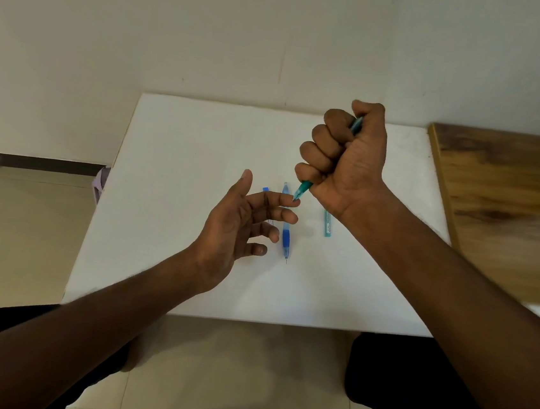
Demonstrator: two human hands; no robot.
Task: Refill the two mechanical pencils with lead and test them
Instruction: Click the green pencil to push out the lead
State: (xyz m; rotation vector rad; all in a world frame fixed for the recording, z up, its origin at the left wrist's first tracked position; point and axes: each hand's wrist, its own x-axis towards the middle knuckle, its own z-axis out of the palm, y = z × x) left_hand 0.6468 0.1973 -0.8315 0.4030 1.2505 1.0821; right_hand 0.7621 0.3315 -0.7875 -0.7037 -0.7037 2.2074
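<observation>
Here the right hand (346, 160) is gripping the teal mechanical pencil (304, 188) in a full fist, all four fingers curled round the barrel and the thumb sitting on top at the far end, probably over the push button. The pencil's long axis is running from upper right, where a short stretch of barrel is showing beside the thumb, down and to the left, with the tip emerging below the little finger. That tip is pointing straight at the left hand (240, 224), which is waiting with its fingers spread loosely and holding nothing; the point of the pencil is touching, or all but touching, the end of the left index finger (287, 200). Whether any lead is showing there is too fine to tell.

This looks like the testing step for the teal pencil: pressing at the top should feed lead down along that axis toward the fingertip.

The second pencil, the blue mechanical pencil (285, 226), is lying on the white table (172, 167) just beside the left fingertips, running near to far with its tip toward the person. A small blue cap (266, 189) is lying just left of its far end. A teal lead case (328, 225) is lying under the right wrist.
</observation>
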